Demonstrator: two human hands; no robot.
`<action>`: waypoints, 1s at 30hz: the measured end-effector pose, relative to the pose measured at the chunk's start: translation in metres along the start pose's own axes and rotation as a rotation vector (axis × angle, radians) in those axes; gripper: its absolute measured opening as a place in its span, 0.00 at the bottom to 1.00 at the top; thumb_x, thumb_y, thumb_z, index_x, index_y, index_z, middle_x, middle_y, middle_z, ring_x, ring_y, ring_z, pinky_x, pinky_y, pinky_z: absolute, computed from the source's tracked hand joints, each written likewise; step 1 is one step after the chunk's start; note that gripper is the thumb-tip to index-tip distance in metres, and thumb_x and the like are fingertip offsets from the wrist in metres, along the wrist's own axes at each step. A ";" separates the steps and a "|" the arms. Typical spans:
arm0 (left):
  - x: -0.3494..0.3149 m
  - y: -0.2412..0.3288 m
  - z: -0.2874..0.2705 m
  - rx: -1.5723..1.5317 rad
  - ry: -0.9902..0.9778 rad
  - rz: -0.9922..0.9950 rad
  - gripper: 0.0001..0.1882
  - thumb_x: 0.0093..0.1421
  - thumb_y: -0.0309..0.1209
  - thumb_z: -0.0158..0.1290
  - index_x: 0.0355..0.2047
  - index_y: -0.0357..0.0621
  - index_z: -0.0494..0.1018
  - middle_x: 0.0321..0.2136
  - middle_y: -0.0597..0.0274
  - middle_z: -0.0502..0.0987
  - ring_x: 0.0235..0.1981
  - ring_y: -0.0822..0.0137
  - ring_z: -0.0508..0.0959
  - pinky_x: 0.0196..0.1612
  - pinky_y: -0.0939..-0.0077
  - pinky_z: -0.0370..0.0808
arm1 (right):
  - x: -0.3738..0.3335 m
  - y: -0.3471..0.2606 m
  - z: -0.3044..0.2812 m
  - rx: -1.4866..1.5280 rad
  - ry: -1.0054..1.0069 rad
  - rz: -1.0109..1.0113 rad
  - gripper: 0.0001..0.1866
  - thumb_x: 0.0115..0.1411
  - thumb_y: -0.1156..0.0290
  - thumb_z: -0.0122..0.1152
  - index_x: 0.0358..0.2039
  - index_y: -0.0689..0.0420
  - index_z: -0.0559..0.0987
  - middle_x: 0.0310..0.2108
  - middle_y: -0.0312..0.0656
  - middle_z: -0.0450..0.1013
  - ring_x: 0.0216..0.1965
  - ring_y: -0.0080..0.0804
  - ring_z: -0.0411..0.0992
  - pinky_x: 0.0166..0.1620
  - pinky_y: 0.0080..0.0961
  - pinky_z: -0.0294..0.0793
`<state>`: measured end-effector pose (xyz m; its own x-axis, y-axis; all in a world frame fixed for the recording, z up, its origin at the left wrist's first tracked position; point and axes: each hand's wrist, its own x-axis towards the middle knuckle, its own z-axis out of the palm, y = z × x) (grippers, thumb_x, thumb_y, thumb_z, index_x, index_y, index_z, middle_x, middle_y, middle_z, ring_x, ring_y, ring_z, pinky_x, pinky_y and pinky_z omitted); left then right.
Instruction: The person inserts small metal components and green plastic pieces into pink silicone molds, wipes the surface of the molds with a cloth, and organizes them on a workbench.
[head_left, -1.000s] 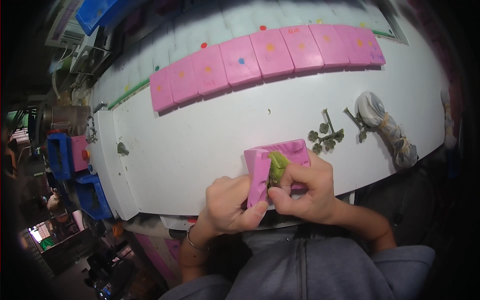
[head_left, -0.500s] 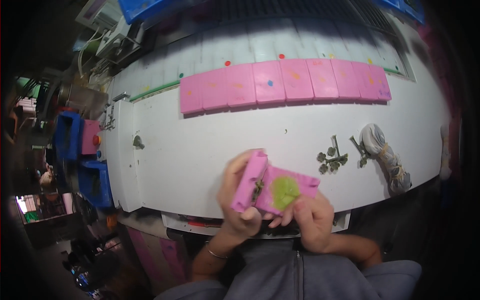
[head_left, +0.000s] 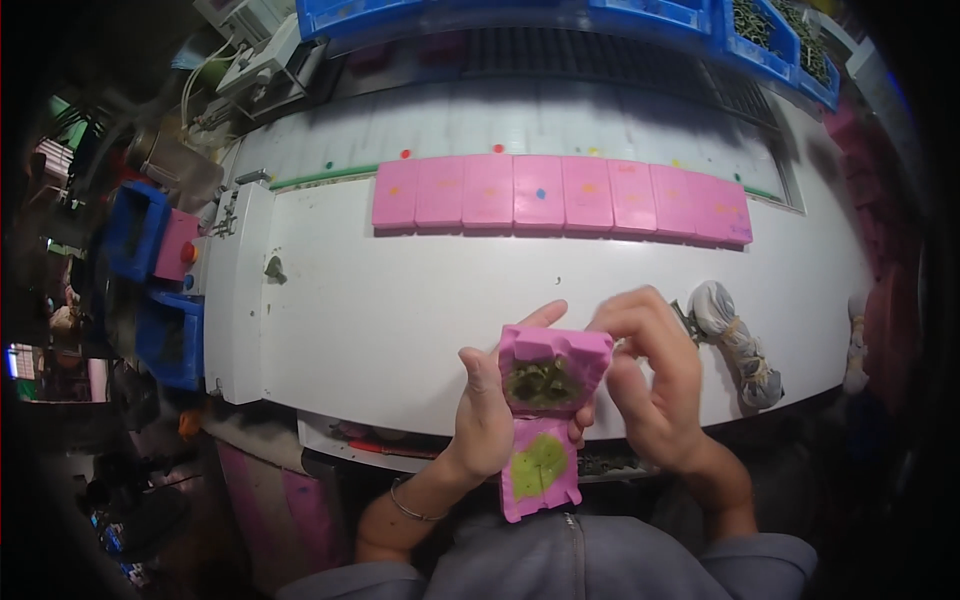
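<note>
My left hand (head_left: 484, 420) supports an opened pink block mould from beneath, its thumb raised beside the left edge and some fingertips showing at the right. The mould's upper half (head_left: 555, 345) has a hollow with dark green branched pieces (head_left: 545, 383) in it. Its lower half (head_left: 520, 500) hangs toward my body and bears a yellow-green patch (head_left: 538, 465). At the upper half's right corner is my right hand (head_left: 660, 390), fingers bent and thumb apart from them. It holds nothing that I can see; whether its fingertips touch the mould is unclear.
A row of pink blocks (head_left: 540, 195) lines the far side of the white table (head_left: 380, 300). A tied cloth bundle (head_left: 738, 345) lies at the right, beside partly hidden dark green sprigs (head_left: 688, 320). Blue bins stand at the left (head_left: 170, 340) and far edge (head_left: 620, 15).
Both hands held the mould half a second ago. It has turned so its patched half hangs toward me, and my right hand has moved up to its far right corner.
</note>
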<state>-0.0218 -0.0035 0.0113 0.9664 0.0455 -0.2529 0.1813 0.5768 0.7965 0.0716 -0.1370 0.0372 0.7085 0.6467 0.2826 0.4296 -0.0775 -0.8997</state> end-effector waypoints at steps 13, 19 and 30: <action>0.003 0.004 0.002 -0.007 -0.201 0.144 0.51 0.46 0.67 0.50 0.54 0.36 0.49 0.30 0.55 0.71 0.28 0.69 0.75 0.29 0.79 0.73 | 0.012 -0.005 0.007 0.660 -0.386 0.746 0.22 0.67 0.60 0.32 0.40 0.64 0.72 0.34 0.44 0.72 0.33 0.23 0.71 0.35 0.18 0.72; 0.010 -0.013 -0.011 -0.034 -0.096 0.211 0.41 0.57 0.61 0.44 0.52 0.33 0.52 0.30 0.56 0.71 0.27 0.71 0.74 0.30 0.79 0.73 | -0.028 0.002 0.021 -0.045 0.138 -0.055 0.09 0.54 0.85 0.54 0.35 0.64 0.77 0.29 0.45 0.67 0.29 0.31 0.68 0.32 0.22 0.68; 0.016 -0.017 -0.015 0.092 0.064 0.307 0.28 0.66 0.48 0.32 0.45 0.30 0.62 0.30 0.58 0.72 0.31 0.75 0.71 0.35 0.82 0.70 | -0.031 0.007 0.030 0.050 0.179 -0.009 0.11 0.50 0.89 0.55 0.35 0.64 0.76 0.29 0.45 0.69 0.28 0.32 0.70 0.30 0.20 0.69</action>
<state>-0.0122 -0.0009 -0.0147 0.9655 0.2592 -0.0248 -0.0986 0.4521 0.8865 0.0362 -0.1344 0.0119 0.7953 0.5012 0.3411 0.4109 -0.0319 -0.9111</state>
